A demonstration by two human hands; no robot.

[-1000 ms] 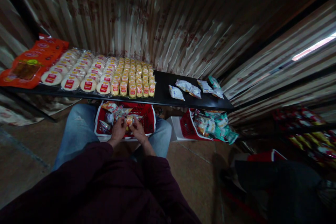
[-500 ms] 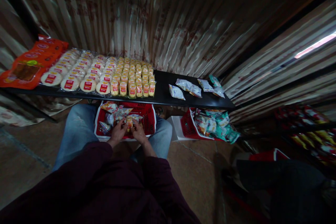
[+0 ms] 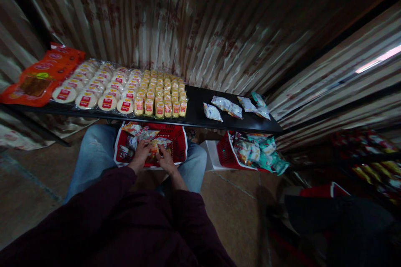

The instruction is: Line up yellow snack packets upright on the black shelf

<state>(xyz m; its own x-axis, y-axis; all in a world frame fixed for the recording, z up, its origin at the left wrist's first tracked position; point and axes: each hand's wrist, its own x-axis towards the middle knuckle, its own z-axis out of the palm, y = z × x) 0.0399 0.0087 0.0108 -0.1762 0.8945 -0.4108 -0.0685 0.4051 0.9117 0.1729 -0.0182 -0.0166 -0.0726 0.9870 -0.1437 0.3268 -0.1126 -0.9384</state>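
Observation:
Between my knees is a red basket (image 3: 178, 144) with a white rim, holding several snack packets. Both of my hands reach into it. My left hand (image 3: 140, 155) has its fingers curled against a small yellow wrapped snack (image 3: 154, 148). From the other side, my right hand (image 3: 166, 161) closes its fingers on the same snack; its lower part is hidden. White and orange snack packets (image 3: 142, 133) lie behind my fingers in the basket.
A black shelf (image 3: 196, 104) runs above the basket. On it stand an orange bag (image 3: 40, 77), rows of round white crackers (image 3: 106, 102), yellow wrapped snacks (image 3: 159, 106) and white packets (image 3: 213, 112). Another red basket (image 3: 224, 152) of packets stands to the right. A dark-clothed person's leg (image 3: 316, 212) shows at lower right.
The view has shifted slightly. My fingers have moved a little around the yellow wrapped snack, and my hands sit a bit lower over it in the basket.

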